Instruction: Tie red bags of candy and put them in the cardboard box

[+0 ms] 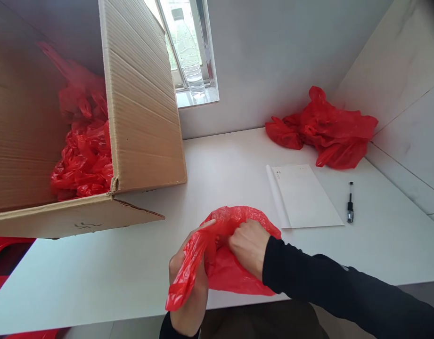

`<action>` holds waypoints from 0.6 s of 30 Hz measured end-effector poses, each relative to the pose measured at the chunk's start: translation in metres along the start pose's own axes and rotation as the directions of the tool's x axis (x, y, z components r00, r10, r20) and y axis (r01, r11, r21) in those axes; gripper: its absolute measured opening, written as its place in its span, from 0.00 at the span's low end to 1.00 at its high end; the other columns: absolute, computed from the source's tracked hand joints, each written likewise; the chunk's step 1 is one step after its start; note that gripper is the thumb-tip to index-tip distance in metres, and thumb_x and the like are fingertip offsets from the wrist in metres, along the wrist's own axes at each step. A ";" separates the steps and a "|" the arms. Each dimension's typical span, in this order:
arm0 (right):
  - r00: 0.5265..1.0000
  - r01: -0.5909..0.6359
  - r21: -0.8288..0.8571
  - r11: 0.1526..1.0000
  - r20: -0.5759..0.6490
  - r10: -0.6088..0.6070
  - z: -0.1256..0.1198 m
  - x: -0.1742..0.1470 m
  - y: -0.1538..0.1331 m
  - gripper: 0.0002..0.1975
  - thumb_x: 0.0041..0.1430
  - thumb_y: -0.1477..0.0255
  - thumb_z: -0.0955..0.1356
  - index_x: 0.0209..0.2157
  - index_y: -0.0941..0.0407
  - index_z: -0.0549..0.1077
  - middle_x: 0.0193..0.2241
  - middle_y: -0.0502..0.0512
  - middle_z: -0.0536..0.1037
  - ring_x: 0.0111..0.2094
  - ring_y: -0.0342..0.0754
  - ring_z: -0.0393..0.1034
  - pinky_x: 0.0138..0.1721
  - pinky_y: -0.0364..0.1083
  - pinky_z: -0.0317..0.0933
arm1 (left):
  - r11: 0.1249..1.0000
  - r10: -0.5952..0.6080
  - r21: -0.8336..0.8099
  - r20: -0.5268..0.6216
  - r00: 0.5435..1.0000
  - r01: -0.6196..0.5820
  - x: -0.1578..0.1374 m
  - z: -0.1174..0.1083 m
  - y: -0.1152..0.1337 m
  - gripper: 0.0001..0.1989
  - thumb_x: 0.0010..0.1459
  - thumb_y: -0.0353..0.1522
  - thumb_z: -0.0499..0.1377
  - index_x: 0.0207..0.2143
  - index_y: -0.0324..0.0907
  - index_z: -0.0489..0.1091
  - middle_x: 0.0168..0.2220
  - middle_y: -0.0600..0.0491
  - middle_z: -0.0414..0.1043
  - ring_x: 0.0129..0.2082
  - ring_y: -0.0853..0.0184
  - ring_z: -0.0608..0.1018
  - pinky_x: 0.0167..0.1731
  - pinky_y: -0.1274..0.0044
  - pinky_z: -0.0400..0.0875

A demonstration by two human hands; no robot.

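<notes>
A thin red plastic bag [245,278] is bunched up over the front edge of the table, between my two hands. My left hand [200,282] grips its left side, with the thumb lying along the top and one strip of the bag hanging over the wrist. My right hand [250,247] is curled into a fist at the middle of the bag. Its fingertips are pressed into the red folds and hidden there.
An open cardboard box [146,103] with crumpled red bags [84,160] stands at the left. A red bag heap [333,129] lies at the back right, near a notepad [310,197] and a black pen [350,207]. A water bottle [190,56] stands on the window sill.
</notes>
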State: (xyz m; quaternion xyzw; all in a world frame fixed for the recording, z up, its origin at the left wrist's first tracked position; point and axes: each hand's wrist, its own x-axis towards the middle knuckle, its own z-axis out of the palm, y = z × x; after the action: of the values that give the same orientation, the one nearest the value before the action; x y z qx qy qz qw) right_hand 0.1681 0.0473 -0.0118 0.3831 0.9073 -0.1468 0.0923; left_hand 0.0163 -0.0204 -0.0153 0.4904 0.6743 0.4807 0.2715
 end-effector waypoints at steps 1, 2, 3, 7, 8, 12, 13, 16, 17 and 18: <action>1.000 -0.031 -0.016 0.999 0.002 0.031 -0.001 -0.001 0.001 0.10 0.57 0.82 0.64 0.27 0.58 0.75 0.21 0.58 0.76 0.25 0.53 0.72 0.26 0.48 0.56 | 1.000 -0.017 -0.018 0.004 1.000 0.017 0.001 0.000 0.003 0.15 0.57 0.45 0.62 0.26 0.45 0.69 0.19 0.58 0.61 0.17 0.70 0.62 0.15 0.77 0.60; 0.998 -0.055 -0.030 0.998 0.001 0.055 -0.004 -0.003 0.003 0.10 0.56 0.83 0.64 0.26 0.58 0.74 0.21 0.59 0.76 0.25 0.53 0.73 0.26 0.48 0.56 | 0.998 -0.041 -0.037 -0.002 0.999 0.041 0.001 0.000 0.006 0.15 0.58 0.45 0.61 0.26 0.45 0.68 0.19 0.59 0.61 0.18 0.70 0.62 0.17 0.77 0.62; 0.998 -0.066 -0.040 0.997 -0.007 0.066 -0.006 -0.006 0.004 0.10 0.56 0.83 0.64 0.27 0.58 0.74 0.22 0.60 0.77 0.25 0.54 0.73 0.26 0.48 0.56 | 0.996 -0.068 -0.055 -0.014 0.998 0.068 0.002 0.001 0.011 0.16 0.59 0.46 0.60 0.26 0.45 0.68 0.20 0.59 0.61 0.19 0.70 0.63 0.20 0.77 0.65; 1.000 -0.008 -0.040 0.999 -0.004 0.007 -0.010 -0.011 0.008 0.12 0.58 0.81 0.63 0.38 0.55 0.75 0.24 0.55 0.79 0.25 0.53 0.74 0.24 0.47 0.54 | 0.987 -0.108 -0.114 0.017 0.994 0.110 0.002 0.003 0.027 0.17 0.62 0.48 0.56 0.35 0.46 0.74 0.27 0.55 0.70 0.28 0.66 0.73 0.29 0.76 0.71; 1.000 -0.003 -0.044 0.999 0.014 0.003 -0.010 -0.011 0.008 0.11 0.57 0.82 0.64 0.35 0.55 0.76 0.22 0.54 0.78 0.24 0.53 0.74 0.22 0.47 0.54 | 0.987 -0.100 -0.125 0.034 0.994 0.103 0.002 0.003 0.029 0.18 0.63 0.49 0.55 0.40 0.46 0.76 0.33 0.53 0.74 0.34 0.63 0.76 0.33 0.75 0.73; 0.998 -0.058 -0.085 0.995 0.035 0.061 -0.017 -0.024 0.010 0.11 0.53 0.85 0.65 0.23 0.57 0.72 0.21 0.57 0.76 0.23 0.55 0.73 0.22 0.48 0.55 | 0.990 -0.087 -0.113 0.025 0.996 0.089 0.006 0.001 0.022 0.22 0.63 0.48 0.54 0.49 0.46 0.76 0.49 0.48 0.76 0.47 0.57 0.77 0.42 0.72 0.73; 0.998 -0.068 -0.084 0.994 0.010 0.069 -0.022 -0.031 0.012 0.11 0.55 0.84 0.65 0.25 0.56 0.72 0.22 0.57 0.76 0.24 0.55 0.73 0.23 0.49 0.57 | 0.992 -0.060 -0.108 0.000 0.998 0.060 0.008 -0.001 0.018 0.22 0.63 0.48 0.55 0.49 0.46 0.76 0.49 0.48 0.76 0.46 0.57 0.77 0.41 0.72 0.74; 0.992 -0.037 0.040 0.999 -0.121 0.042 -0.044 -0.058 0.021 0.09 0.63 0.77 0.62 0.36 0.54 0.73 0.27 0.53 0.77 0.28 0.53 0.74 0.29 0.50 0.63 | 0.985 0.096 -0.132 -0.105 0.990 -0.109 0.012 -0.007 0.006 0.18 0.62 0.46 0.56 0.46 0.46 0.78 0.45 0.49 0.78 0.41 0.58 0.78 0.42 0.71 0.73; 0.984 -0.001 0.125 0.992 -0.179 0.024 -0.051 -0.068 0.025 0.09 0.66 0.74 0.62 0.41 0.52 0.73 0.31 0.52 0.78 0.31 0.52 0.74 0.32 0.50 0.65 | 0.980 0.124 -0.142 -0.114 0.986 -0.139 0.013 -0.009 0.005 0.17 0.62 0.45 0.56 0.46 0.47 0.78 0.43 0.50 0.77 0.40 0.59 0.77 0.44 0.71 0.72; 0.971 0.041 0.215 0.976 -0.238 0.011 -0.058 -0.077 0.030 0.10 0.68 0.72 0.61 0.46 0.50 0.71 0.35 0.51 0.79 0.34 0.50 0.75 0.35 0.49 0.66 | 0.977 0.135 -0.152 -0.112 0.985 -0.151 0.013 -0.011 0.006 0.16 0.63 0.44 0.56 0.46 0.48 0.78 0.43 0.51 0.76 0.41 0.60 0.76 0.45 0.71 0.71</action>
State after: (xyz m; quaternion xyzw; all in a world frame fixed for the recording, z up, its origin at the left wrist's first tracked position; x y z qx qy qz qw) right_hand 0.2394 0.0351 0.0582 0.3987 0.8930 -0.1996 -0.0607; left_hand 0.0045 -0.0126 -0.0038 0.4893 0.6094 0.5758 0.2403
